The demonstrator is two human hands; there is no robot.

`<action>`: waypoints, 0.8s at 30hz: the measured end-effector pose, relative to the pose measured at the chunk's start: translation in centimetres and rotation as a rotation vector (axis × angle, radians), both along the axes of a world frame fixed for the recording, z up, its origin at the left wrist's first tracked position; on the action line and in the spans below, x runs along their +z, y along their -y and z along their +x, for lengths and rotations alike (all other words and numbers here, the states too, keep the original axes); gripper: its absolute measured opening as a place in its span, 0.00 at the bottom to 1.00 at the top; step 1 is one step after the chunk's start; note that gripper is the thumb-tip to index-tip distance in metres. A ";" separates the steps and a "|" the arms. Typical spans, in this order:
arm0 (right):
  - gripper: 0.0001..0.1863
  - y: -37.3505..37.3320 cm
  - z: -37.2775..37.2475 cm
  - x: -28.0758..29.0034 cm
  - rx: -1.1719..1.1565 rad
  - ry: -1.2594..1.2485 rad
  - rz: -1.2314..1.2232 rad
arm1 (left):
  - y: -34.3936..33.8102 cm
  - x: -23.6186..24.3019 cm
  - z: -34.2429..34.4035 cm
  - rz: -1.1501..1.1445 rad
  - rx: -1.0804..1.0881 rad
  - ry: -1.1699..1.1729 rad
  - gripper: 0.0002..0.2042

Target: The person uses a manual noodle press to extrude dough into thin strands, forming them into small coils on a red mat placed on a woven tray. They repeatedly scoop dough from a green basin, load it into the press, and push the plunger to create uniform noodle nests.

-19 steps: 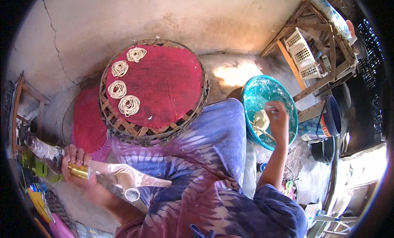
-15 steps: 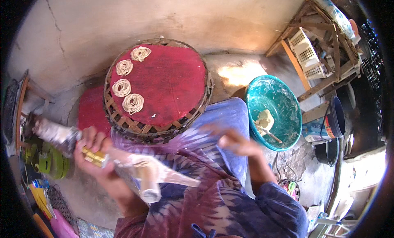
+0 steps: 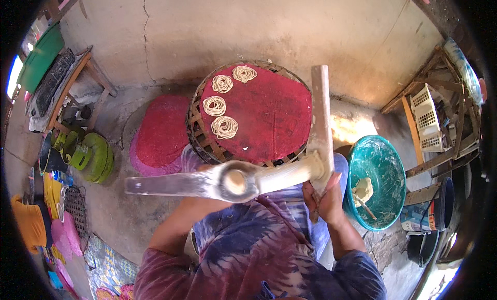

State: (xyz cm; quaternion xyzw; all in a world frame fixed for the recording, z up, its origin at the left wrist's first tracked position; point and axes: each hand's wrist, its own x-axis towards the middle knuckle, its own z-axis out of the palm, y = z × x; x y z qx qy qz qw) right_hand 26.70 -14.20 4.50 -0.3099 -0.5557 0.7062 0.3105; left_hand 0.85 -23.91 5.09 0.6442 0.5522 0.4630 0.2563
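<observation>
A hand-held dough press hangs over my lap, in two parts. Its barrel (image 3: 239,190) has a long flat handle to the left and a round pale middle inside its rim, blurred by motion. My left hand (image 3: 206,205) holds the barrel from underneath, its fingers mostly hidden. My right hand (image 3: 327,200) is closed round the lower end of the wooden plunger's crossbar (image 3: 319,114). The plunger's round, dough-smeared shaft (image 3: 290,175) points left toward the barrel. Beyond, several coiled noodle nests (image 3: 214,106) lie along the left side of a red cloth (image 3: 269,111) on a woven basket (image 3: 195,128).
At right stands a teal basin (image 3: 385,170) with a dough lump (image 3: 363,189) and a stick. Behind it is a wooden rack (image 3: 409,129) with white baskets. A green gas cylinder (image 3: 97,158) and a wooden bench (image 3: 70,90) stand at left. A wall closes the far side.
My right hand, empty before, now grips the plunger's crossbar, which stands raised off my lap. My left hand has brought the barrel in from the left to the middle. The view has shifted left.
</observation>
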 end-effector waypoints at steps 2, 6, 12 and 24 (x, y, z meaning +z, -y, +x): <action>0.46 -0.3 -0.6 2.1 0.035 0.187 0.584 | -0.2 0.5 0.9 0.014 0.005 -0.226 0.19; 0.45 -0.7 -0.9 5.2 0.186 0.316 0.966 | -0.9 0.6 1.7 -0.227 -0.150 0.055 0.16; 0.49 -0.5 -1.5 5.6 0.444 0.560 0.863 | -2.1 -2.3 3.3 -0.107 -0.363 0.132 0.25; 0.77 -5.1 2.7 1.5 0.967 0.103 -0.668 | -9.2 5.5 -3.0 0.112 -0.716 1.539 0.41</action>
